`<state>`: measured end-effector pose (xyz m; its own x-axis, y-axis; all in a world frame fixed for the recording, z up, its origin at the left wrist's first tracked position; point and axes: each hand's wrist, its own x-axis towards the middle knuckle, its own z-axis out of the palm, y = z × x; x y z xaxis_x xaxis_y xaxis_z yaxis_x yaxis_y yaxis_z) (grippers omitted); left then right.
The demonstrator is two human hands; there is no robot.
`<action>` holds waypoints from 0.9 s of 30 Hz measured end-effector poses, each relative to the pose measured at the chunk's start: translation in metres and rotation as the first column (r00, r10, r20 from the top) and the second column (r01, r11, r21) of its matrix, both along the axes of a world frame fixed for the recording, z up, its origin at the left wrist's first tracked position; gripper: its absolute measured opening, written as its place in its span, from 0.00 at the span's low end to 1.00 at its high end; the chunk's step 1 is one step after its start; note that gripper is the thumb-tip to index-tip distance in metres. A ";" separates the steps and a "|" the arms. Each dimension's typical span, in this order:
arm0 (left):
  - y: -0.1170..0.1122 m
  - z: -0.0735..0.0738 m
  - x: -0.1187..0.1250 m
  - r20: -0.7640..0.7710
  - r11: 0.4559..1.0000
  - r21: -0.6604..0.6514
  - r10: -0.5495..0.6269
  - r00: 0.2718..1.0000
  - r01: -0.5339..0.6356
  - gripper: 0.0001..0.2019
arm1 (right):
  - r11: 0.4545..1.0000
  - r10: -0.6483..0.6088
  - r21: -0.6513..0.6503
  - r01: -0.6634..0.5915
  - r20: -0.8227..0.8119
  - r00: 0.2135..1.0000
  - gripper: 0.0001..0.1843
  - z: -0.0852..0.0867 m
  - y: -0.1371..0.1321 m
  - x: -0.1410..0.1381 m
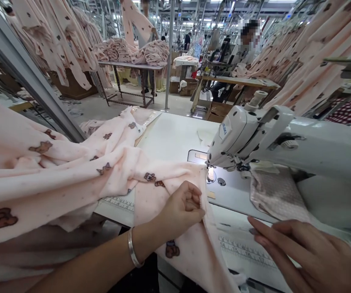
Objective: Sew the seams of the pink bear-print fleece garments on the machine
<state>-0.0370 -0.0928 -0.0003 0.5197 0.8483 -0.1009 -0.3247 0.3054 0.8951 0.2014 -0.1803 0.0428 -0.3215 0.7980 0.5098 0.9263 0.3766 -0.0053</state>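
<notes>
Fabric [175,179] edge runs from the left hand [183,207], whose grip pinches it, up toward the needle [210,173] just beyond; right hand [309,252] lies spread on the worktop [175,134], farther from the needle.

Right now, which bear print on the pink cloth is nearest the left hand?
The bear pair just above the left hand, on the fold leading to the sewing machine; the other bears lie farther left or below the wrist.

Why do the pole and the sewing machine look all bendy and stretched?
In the head view the wide lens bends things near the edges: the grey pole slants, the sewing machine looks stretched, and the right hand looks oversized; the left hand gripping pink fabric stays sharp, under even lighting.
</notes>
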 end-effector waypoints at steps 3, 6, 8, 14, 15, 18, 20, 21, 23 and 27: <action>0.000 0.000 0.001 -0.010 1.000 -0.012 0.016 1.000 -0.017 0.13 | 0.995 -0.033 0.100 0.027 0.063 0.997 0.18 0.007 0.021 -0.018; 0.001 0.003 0.002 0.014 0.999 -0.039 0.021 1.000 -0.020 0.12 | 0.989 -0.056 0.142 0.044 0.084 0.995 0.16 0.009 0.028 -0.027; 0.001 0.005 0.002 0.030 0.999 -0.045 0.018 0.999 -0.017 0.12 | 0.988 -0.067 0.146 0.052 0.094 0.993 0.15 0.008 0.029 -0.028; 0.001 0.001 0.002 0.028 1.000 -0.027 0.008 1.000 -0.007 0.12 | 0.985 -0.068 0.162 0.051 0.106 0.992 0.13 0.005 0.029 -0.027; 0.001 0.000 0.002 0.028 1.000 -0.024 0.009 1.000 -0.008 0.12 | 0.986 -0.066 0.161 0.049 0.106 0.992 0.12 0.005 0.029 -0.027; 0.001 -0.002 0.002 0.022 1.000 -0.015 0.007 1.000 -0.007 0.13 | 0.987 -0.055 0.159 0.037 0.110 0.992 0.13 0.005 0.029 -0.026; 0.002 -0.003 0.001 0.014 1.000 -0.008 0.005 1.000 -0.005 0.14 | 0.987 -0.059 0.155 0.041 0.117 0.991 0.14 0.005 0.029 -0.025; 0.002 -0.003 0.001 0.012 1.000 -0.008 0.005 1.000 -0.005 0.14 | 0.987 -0.066 0.155 0.047 0.119 0.991 0.14 0.005 0.029 -0.025; 0.002 -0.003 0.001 0.015 1.000 -0.005 0.005 1.000 -0.005 0.14 | 0.986 -0.071 0.156 0.053 0.117 0.991 0.14 0.006 0.029 -0.025; 0.002 -0.003 0.000 0.019 1.000 0.003 -0.005 1.000 0.005 0.13 | 0.986 -0.075 0.158 0.060 0.087 0.993 0.11 0.008 0.028 -0.028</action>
<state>-0.0367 -0.0911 -0.0038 0.5258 0.8460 -0.0884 -0.3400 0.3043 0.8899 0.1735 -0.1520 0.0509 -0.3212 0.7330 0.5996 0.9434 0.3028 0.1353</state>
